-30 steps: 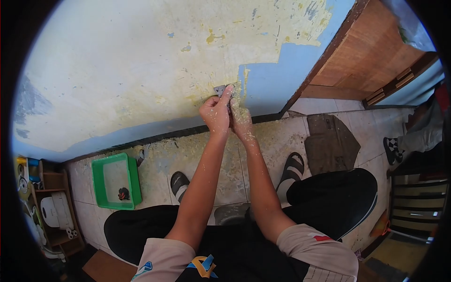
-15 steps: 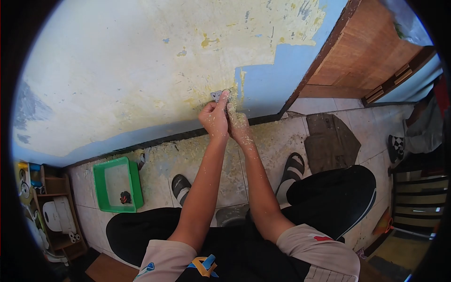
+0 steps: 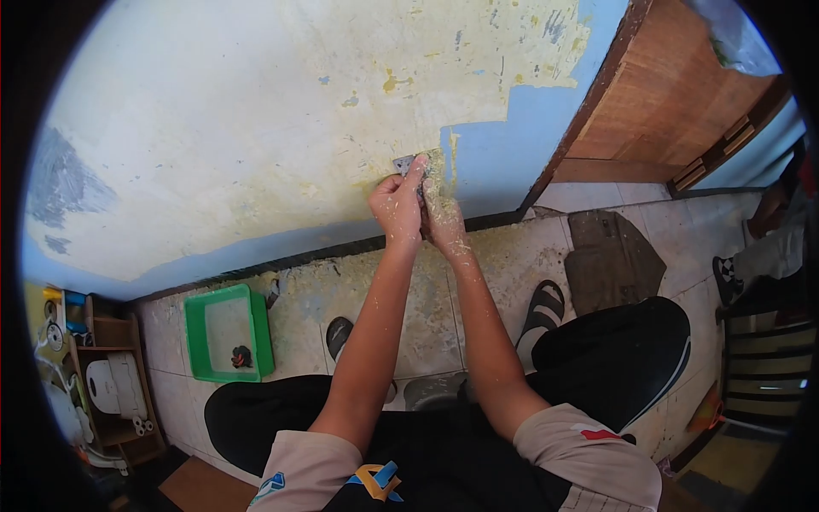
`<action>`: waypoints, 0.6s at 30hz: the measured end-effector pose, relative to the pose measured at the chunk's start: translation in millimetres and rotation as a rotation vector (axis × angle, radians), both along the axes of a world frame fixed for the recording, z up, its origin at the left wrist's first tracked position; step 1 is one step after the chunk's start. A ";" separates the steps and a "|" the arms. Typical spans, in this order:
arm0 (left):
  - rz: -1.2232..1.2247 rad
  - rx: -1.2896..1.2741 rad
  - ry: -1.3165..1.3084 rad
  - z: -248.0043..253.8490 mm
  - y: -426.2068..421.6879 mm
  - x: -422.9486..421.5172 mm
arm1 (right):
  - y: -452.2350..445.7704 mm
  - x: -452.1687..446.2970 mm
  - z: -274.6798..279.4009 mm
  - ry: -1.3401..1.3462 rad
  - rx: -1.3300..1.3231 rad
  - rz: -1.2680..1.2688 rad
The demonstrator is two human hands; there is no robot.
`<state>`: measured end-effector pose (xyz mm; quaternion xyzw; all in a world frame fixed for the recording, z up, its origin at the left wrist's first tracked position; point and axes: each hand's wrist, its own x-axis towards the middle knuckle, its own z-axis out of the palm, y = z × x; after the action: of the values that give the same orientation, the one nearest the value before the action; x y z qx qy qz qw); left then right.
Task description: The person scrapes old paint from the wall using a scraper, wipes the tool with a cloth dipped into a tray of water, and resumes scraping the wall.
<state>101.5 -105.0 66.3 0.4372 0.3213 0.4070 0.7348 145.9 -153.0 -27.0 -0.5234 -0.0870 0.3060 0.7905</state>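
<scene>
Both of my hands are closed together around a grey metal scraper (image 3: 403,164), its flat blade against the wall (image 3: 256,154). My left hand (image 3: 397,209) grips from the left, with its thumb along the tool. My right hand (image 3: 444,215) is wrapped round it from the right and is dusted with yellow paint flakes. Most of the scraper's handle is hidden by the fingers. Around the blade, the wall surface is pale cream with yellow traces. Blue paint (image 3: 486,162) lies just to the right.
A green plastic tray (image 3: 264,341) with a small dark object stands on the flake-strewn tiles at left. Brown cloth (image 3: 610,260) lies by my right foot. A wooden shelf (image 3: 115,384) is far left, a wooden door (image 3: 640,94) upper right. Another person's foot (image 3: 728,277) shows at right.
My hands and the scraper have moved a little up the wall. The whole view has shifted slightly, so the surroundings sit further right. Both hands keep their grip.
</scene>
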 end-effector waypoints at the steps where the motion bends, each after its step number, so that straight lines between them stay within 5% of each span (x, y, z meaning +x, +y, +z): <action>1: 0.011 0.052 0.037 -8.3 2.0 1.6 | 0.7 -3.9 9.3 -0.006 0.003 0.001; 4: 0.007 0.098 0.096 -29.0 -1.1 -0.6 | -8.6 -17.0 14.5 -0.017 -0.102 -0.091; 9: 0.022 0.099 0.105 -23.8 -0.9 -1.5 | -23.3 -14.2 34.3 0.053 -0.286 0.108; 18: 0.025 0.048 0.079 -22.7 -4.1 4.0 | -15.7 -14.5 21.0 -0.100 -0.156 -0.041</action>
<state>105.4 -109.1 43.6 0.4665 0.3457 0.4062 0.7056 131.3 -168.7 -6.0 -0.5999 -0.0917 0.2691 0.7479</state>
